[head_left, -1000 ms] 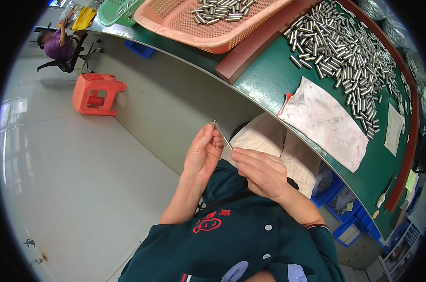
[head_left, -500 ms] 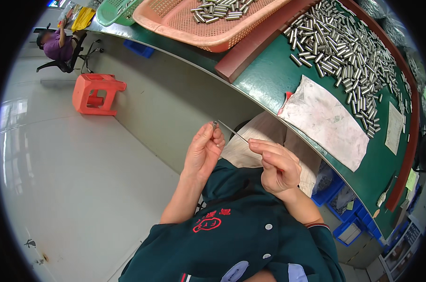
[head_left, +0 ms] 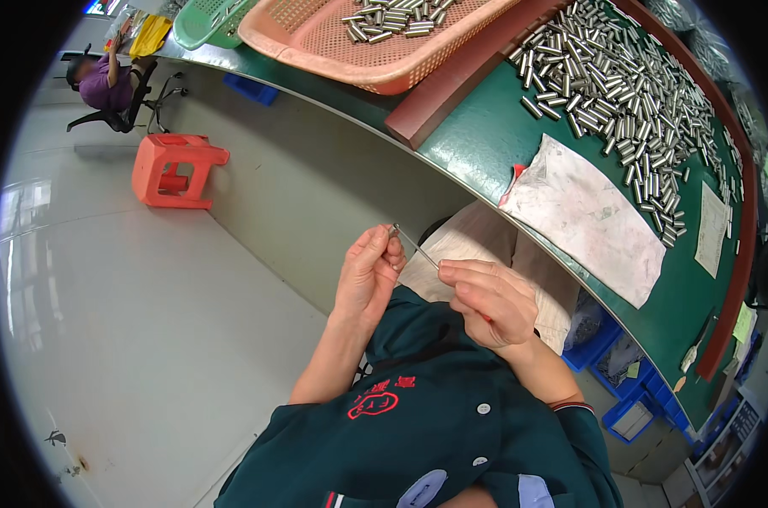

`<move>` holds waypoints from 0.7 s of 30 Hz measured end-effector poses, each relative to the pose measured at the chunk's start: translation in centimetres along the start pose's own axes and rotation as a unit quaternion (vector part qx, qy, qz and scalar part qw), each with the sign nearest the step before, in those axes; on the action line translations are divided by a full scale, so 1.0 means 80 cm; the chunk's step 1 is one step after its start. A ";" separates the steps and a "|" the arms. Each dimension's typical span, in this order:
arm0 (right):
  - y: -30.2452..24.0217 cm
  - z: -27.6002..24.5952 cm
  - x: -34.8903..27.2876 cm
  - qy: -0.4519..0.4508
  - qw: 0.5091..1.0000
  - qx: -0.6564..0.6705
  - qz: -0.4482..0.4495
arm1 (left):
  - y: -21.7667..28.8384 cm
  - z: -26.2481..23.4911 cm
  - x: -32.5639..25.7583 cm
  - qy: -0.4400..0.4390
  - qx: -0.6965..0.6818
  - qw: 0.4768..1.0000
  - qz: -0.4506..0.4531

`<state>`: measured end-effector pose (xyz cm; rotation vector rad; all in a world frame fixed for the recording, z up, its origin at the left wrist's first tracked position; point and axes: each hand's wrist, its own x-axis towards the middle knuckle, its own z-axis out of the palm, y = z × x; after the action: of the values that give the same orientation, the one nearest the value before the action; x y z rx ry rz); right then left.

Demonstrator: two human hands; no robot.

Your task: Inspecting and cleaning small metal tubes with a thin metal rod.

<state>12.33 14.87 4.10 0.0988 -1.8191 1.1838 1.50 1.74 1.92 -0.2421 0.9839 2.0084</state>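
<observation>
Between the thumb and fingertips of my left hand [head_left: 367, 275] a small metal cylinder [head_left: 393, 229] is pinched, its end facing up. My right hand [head_left: 490, 300] grips a thin metal rod [head_left: 419, 251]; a bit of red shows within the curled fingers. The rod's tip meets the upper end of the cylinder, though whether it sits inside cannot be made out. Both hands are above my lap, just off the table edge. A large pile of similar metal cylinders [head_left: 625, 110] lies on the green table [head_left: 473, 127] to the right.
A stained white cloth [head_left: 591, 224] lies at the table's near edge. Beyond a brown-red wooden bar [head_left: 439, 110] stands a pink basket [head_left: 384, 78] holding cylinders, beside a green basket [head_left: 199, 30]. A red stool [head_left: 172, 173] stands left; a person in purple [head_left: 104, 85] sits farther off.
My right hand has moved slightly left, bringing the rod's tip from just beside the cylinder onto its end. My left hand has shifted a little, tilting the cylinder.
</observation>
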 end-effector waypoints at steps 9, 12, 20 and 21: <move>-0.011 -0.003 0.011 -0.099 0.995 -0.011 -0.031 | -0.006 0.007 -0.002 0.088 0.211 0.957 0.180; -0.019 -0.005 0.009 -0.110 0.993 -0.012 -0.043 | -0.009 0.023 -0.005 0.126 0.218 0.940 0.231; -0.016 -0.006 0.005 -0.034 0.999 -0.008 -0.017 | -0.004 0.001 0.002 0.094 0.071 0.987 0.108; -0.014 -0.005 0.002 -0.021 1.000 -0.003 -0.001 | -0.003 -0.001 0.002 0.074 0.051 0.992 0.091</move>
<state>13.04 14.65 5.00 0.1225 -1.8584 1.1838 1.61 1.87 1.67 -0.2566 1.2369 2.1210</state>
